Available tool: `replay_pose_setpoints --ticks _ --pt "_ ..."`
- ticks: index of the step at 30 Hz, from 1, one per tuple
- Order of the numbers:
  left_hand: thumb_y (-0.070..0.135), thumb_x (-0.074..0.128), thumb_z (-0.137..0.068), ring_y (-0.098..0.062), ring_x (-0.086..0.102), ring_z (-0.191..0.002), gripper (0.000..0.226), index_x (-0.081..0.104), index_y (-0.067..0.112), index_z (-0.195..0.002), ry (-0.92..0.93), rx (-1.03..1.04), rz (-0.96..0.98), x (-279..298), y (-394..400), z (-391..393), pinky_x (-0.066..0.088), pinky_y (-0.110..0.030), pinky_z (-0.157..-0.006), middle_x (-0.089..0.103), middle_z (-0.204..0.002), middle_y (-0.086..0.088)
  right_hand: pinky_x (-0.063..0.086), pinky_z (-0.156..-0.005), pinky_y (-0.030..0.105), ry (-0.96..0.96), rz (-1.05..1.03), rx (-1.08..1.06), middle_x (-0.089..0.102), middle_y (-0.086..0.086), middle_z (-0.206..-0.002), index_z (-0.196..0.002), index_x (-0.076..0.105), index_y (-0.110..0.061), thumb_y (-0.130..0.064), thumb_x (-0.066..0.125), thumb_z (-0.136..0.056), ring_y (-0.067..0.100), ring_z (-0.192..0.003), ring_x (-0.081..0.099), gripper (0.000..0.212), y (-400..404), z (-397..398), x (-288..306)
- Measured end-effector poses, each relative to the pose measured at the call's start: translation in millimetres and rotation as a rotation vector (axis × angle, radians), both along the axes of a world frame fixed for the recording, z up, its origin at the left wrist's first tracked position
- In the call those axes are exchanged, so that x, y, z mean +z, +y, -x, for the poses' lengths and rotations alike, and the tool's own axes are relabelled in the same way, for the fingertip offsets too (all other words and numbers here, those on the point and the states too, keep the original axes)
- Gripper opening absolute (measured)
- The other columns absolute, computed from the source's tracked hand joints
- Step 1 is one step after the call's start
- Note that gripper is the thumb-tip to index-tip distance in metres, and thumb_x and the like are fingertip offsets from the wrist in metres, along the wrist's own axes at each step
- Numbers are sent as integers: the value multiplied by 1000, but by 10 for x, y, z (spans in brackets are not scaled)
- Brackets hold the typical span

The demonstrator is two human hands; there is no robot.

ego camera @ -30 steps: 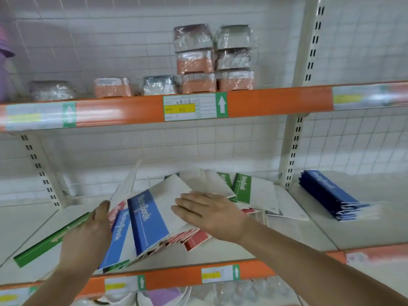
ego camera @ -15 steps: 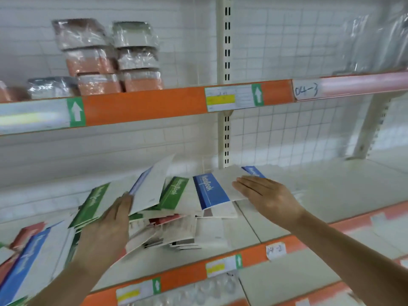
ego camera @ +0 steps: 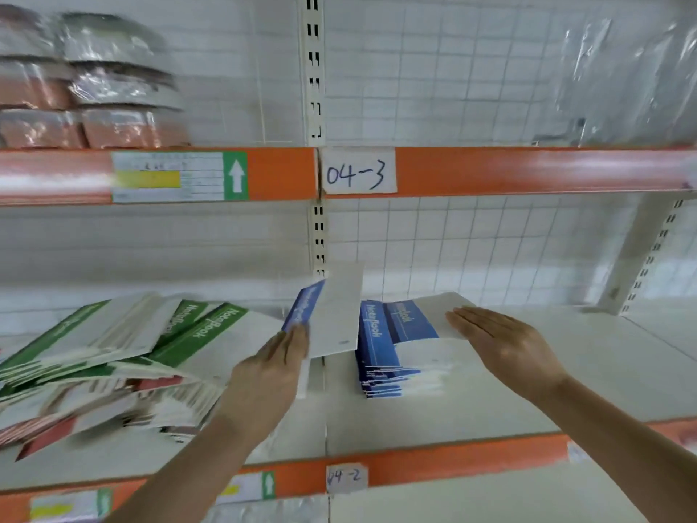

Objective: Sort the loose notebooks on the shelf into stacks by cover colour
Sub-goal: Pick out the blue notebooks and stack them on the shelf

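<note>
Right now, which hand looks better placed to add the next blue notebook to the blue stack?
The left hand, probably. It already holds a blue-spined notebook upright just left of the blue stack. The right hand lies flat on top of that stack, steadying it.

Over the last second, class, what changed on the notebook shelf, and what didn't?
The left hand lifted one blue-spined white notebook from the mixed pile towards the blue stack. The right hand moved from the pile to lie flat on that stack. The green and red loose notebooks remain unsorted.
</note>
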State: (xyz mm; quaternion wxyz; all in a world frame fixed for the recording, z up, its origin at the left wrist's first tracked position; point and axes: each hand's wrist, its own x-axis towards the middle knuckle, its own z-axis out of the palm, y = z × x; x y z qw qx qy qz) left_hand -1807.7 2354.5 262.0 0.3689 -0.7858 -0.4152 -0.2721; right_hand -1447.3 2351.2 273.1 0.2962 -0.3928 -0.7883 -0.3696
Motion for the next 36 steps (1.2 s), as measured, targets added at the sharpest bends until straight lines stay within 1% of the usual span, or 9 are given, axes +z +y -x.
replay_pose_setpoints --ticks 2,5,15,19,26,28,30,31,36 --pt "-2 52 -72 -18 73 -69 42 58 -2 -114 4 17 50 2 2 -251 44 -23 -37 74 -92 -15 56 -80 39 5 -3 18 71 12 -106 -107 72 -2 -1 45 -83 27 -93 71 36 56 -149 -14" --pt "-3 77 -47 -19 74 -73 63 69 -2 -109 60 93 216 -30 30 -561 40 -22 -33 74 -92 -14 58 -76 39 19 -6 30 72 12 -104 -105 72 -1 0 44 -83 27 -92 71 36 101 -312 -25" --pt "11 91 -32 -26 72 -69 66 74 -2 -94 141 236 448 -174 210 -1166 51 -31 -40 71 -75 -14 58 -74 39 29 -54 42 72 12 -100 -102 73 0 1 48 -80 27 -90 71 33 142 -693 56" --pt "12 97 -29 -35 72 -70 77 71 -7 -99 120 291 525 -334 284 -1224 56 -39 -42 71 -82 -21 58 -74 39 34 -62 47 72 12 -100 -103 73 0 4 51 -78 27 -90 71 33 218 -746 69" --pt "10 93 -36 -35 71 -71 78 69 -6 -108 189 285 602 -333 342 -1349 57 -42 -49 72 -92 -19 56 -78 37 52 -40 59 72 11 -100 -104 72 -1 7 56 -73 26 -90 71 35 305 -679 -63" --pt "13 88 -60 -40 67 -96 79 55 -8 -128 234 290 668 -247 322 -1433 58 -41 -58 65 -116 -25 57 -76 37 49 -24 57 72 11 -101 -104 72 -1 5 53 -76 26 -90 71 35 336 -658 -104" --pt "7 58 -93 -47 42 -131 69 19 -8 -148 291 281 671 -290 365 -1502 52 -44 -81 35 -148 -27 58 -75 37 43 -14 59 72 11 -101 -104 72 -1 1 49 -80 26 -90 71 34 357 -635 -140" --pt "5 48 -97 -48 32 -137 66 9 -7 -149 313 270 672 -289 386 -1526 49 -45 -87 26 -153 -26 57 -75 37 40 -13 61 72 11 -101 -104 72 -2 0 48 -80 26 -90 71 34 366 -623 -158" --pt "15 48 -99 -43 35 -136 60 18 2 -149 341 254 718 -291 518 -1575 47 -41 -86 29 -154 -15 56 -78 36 33 4 46 72 11 -102 -105 73 -3 -2 45 -83 26 -91 71 35 425 -571 -234"
